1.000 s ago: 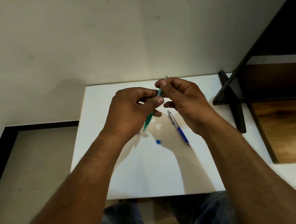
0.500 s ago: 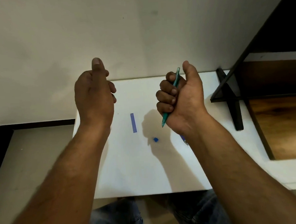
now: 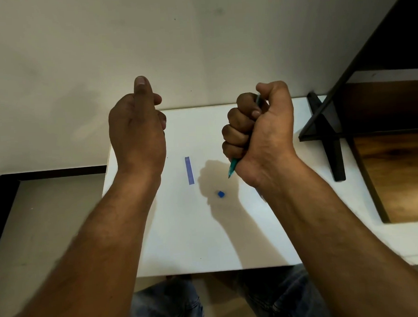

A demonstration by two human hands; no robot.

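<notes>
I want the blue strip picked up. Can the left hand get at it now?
Probably yes: the blue strip lies bare on the table just right of the left hand, nothing between them.

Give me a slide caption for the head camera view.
Right hand grips a teal pen in its fist over a white table; left hand beside it, thumb up.

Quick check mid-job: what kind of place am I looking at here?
Likely a small desk in a home or office room: a white tabletop set against a plain wall, a dark shelf unit with wooden boards to its right, and a green pen gripped in the right hand.
</notes>
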